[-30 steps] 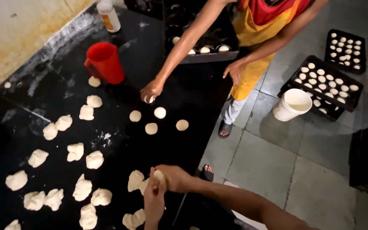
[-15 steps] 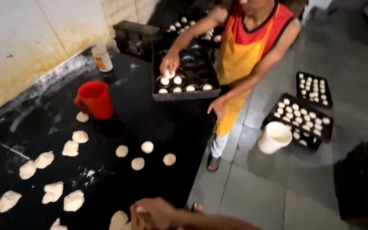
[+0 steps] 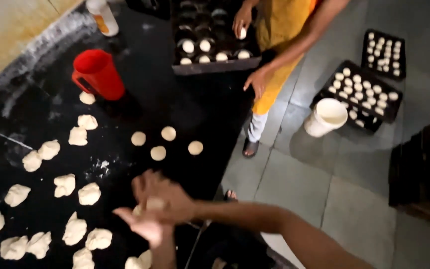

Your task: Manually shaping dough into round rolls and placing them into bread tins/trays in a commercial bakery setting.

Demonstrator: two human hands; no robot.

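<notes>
Dark floured counter (image 3: 175, 114); pale dough piece (image 3: 154, 203) between both palms

The person's right hand (image 3: 167, 199) and left hand (image 3: 143, 226) are bare, with no gloves, rings or watch showing. Both forearms are uncovered behind the fingers (image 3: 140, 185); no sleeve reaches them.

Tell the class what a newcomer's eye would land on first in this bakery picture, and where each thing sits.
The red jug stands out at the far left of the black worktop, with rough dough lumps scattered below it. Near the bottom edge, the hands, left hand and right hand, press a dough piece between the palms. Across the top, a co-worker's hand reaches over a dark baking tray.
</notes>
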